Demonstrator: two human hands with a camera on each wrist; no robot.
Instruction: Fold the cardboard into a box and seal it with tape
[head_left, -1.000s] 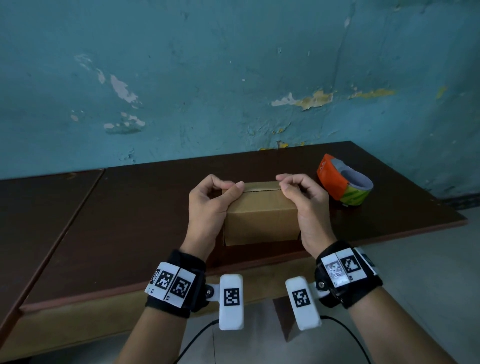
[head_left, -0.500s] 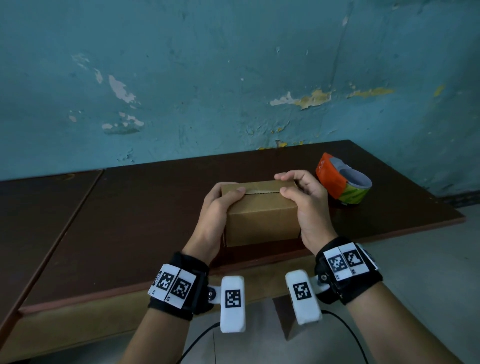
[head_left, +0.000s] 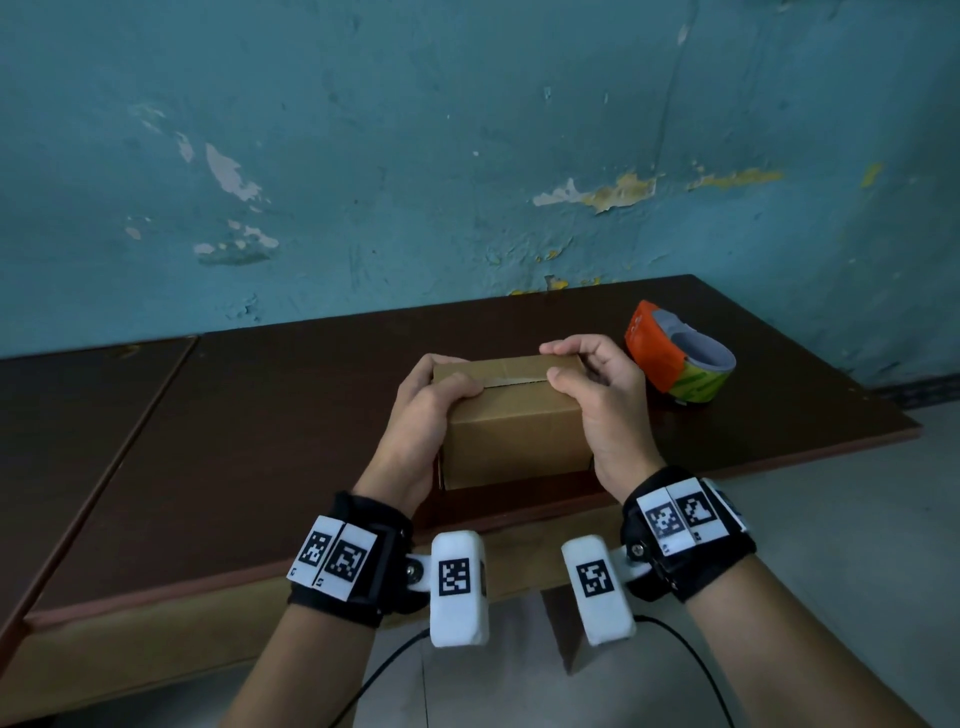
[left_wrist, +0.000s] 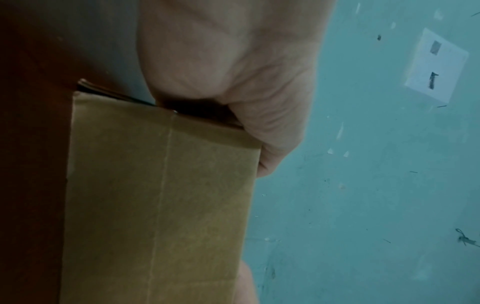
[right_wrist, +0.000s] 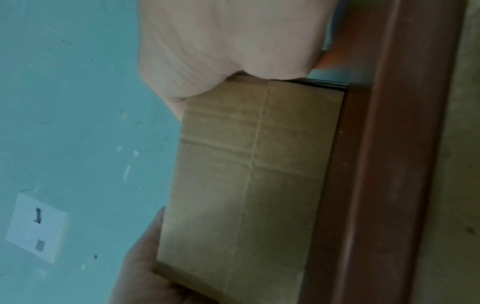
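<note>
The cardboard box (head_left: 511, 426) stands near the table's (head_left: 249, 447) near edge, the left hand (head_left: 421, 421) and right hand (head_left: 605, 400) curled round its top corners, thumbs pressing the flaps shut. It looks light, stiff and hollow, best held at the corners. The tape roll (head_left: 675, 366) lies just right.

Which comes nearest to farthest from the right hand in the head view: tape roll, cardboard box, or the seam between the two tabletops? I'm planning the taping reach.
1. Cardboard box: in the right hand's grip, centre.
2. Tape roll: just right of that hand, on the table.
3. Tabletop seam: far left, beyond the left hand.
</note>
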